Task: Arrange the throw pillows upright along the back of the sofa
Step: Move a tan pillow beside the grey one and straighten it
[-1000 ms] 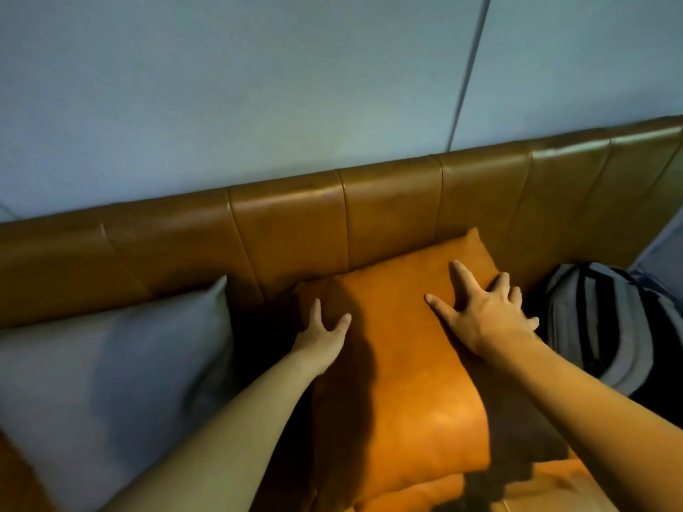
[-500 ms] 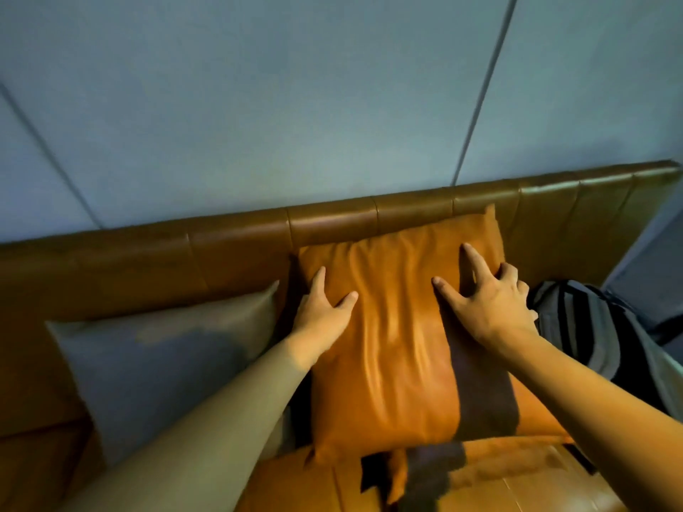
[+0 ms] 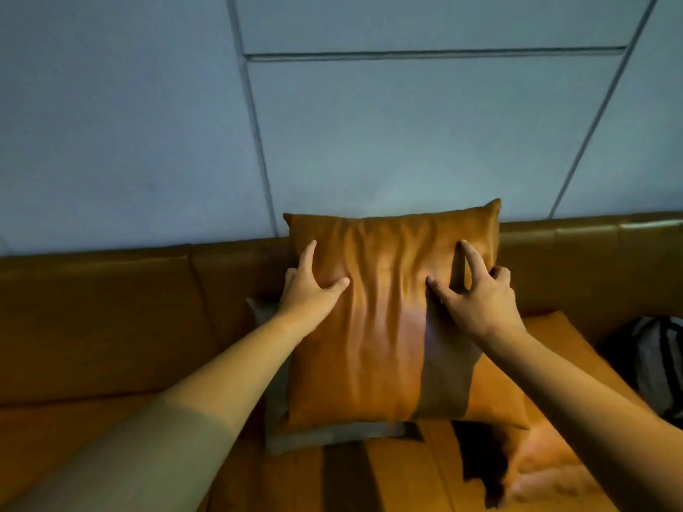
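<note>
An orange leather throw pillow (image 3: 380, 327) stands upright in front of the brown sofa back (image 3: 111, 312), its top edge above the back's rim. My left hand (image 3: 310, 286) grips its upper left part and my right hand (image 3: 476, 293) pinches its upper right part, creasing the leather. A grey pillow (image 3: 332, 437) lies mostly hidden behind and under it, showing at the left and bottom edges. A second orange pillow (image 3: 547, 364) lies flat to the right, partly covered.
A striped grey and black bag (image 3: 654, 364) sits on the seat at the far right. The sofa seat (image 3: 369, 482) runs along the bottom. A blue panelled wall (image 3: 369, 142) rises directly behind the sofa back.
Both hands have raised the orange pillow from leaning low on the sofa back to standing higher, its top now above the rim. The grey pillow now shows behind it instead of off to the left.
</note>
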